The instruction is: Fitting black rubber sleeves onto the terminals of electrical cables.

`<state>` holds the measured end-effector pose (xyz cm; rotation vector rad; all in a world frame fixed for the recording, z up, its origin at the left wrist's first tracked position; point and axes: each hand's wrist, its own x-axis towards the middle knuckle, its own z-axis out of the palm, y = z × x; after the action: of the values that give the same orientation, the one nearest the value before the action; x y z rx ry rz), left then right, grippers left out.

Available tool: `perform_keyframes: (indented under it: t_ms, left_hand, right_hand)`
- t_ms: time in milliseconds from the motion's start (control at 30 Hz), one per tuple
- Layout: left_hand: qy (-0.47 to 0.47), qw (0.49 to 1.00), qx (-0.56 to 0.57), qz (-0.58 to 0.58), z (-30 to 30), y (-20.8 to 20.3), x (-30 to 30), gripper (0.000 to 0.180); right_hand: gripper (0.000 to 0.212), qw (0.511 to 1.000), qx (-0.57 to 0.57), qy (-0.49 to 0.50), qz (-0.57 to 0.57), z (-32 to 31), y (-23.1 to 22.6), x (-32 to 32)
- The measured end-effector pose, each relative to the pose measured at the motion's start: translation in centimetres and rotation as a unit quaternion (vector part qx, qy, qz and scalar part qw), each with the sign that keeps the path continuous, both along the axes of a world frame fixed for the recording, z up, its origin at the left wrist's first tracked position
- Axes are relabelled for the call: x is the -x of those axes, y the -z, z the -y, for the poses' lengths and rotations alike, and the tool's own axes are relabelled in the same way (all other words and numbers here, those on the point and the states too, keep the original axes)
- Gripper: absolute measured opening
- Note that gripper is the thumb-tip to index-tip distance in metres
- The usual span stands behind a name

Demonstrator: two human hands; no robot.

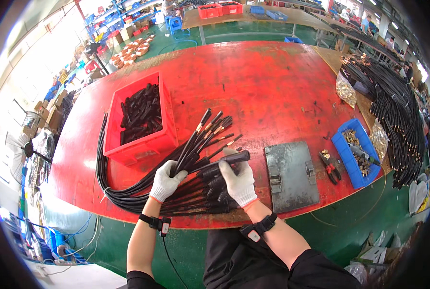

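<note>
My left hand [166, 182], in a white glove, is closed round a few black cables [192, 147] whose brass-tipped ends point up and away. In my right hand [239, 180], also gloved, a black tubular sleeve [236, 157] is gripped between thumb and fingers, lying almost level. Whether a cable runs inside that sleeve, I cannot tell. Beneath both hands the rest of the cable bundle [186, 192] spreads over the red table [210, 72], several of its ends covered by black sleeves [216, 185]. The bundle curves away to the left, round the red bin [169, 123].
Loose black sleeves [140, 113] fill the bin. Right of my hands lie a grey metal plate [292, 176] with clamps, red-handled pliers [331, 169] and a blue tray [347, 164] of brass fittings. Plastic bags of fittings [346, 90] and hanging black cables [393, 106] line the far right.
</note>
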<state>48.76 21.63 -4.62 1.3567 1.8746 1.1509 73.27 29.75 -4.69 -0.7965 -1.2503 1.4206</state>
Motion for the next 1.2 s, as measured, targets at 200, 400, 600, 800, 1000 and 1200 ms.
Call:
perform_keyframes:
  t_ms: [200,400,600,800,1000,1200]
  left_hand:
    - [-0.002,0.999,0.019,-0.05,-1.0,0.0,-0.8,0.028]
    - [-0.041,0.985,0.05,-0.162,-1.7,1.7,-0.7,0.039]
    - [-0.117,0.968,-0.063,-0.211,-1.9,0.4,-2.4,0.03]
    - [0.082,0.995,-0.022,-0.045,-1.5,-6.9,-5.6,0.024]
    - [0.188,0.981,0.039,0.012,-0.1,-9.0,-7.0,0.04]
    - [0.206,0.977,0.048,0.003,0.1,-10.1,-8.3,0.034]
  right_hand:
    - [0.044,0.976,0.084,-0.15,0.133,-0.4,2.9,2.4]
    - [0.046,0.916,0.046,-0.256,0.306,-0.3,1.6,1.5]
    - [0.029,0.891,0.384,-0.207,-0.126,-1.6,0.2,-5.8]
    - [0.033,0.789,0.434,-0.189,-0.391,-5.1,-0.8,-10.5]
    - [0.018,0.976,0.139,-0.035,-0.165,-3.7,-5.8,-11.1]
    - [0.007,0.992,-0.103,0.064,-0.041,-2.5,-9.5,-11.0]
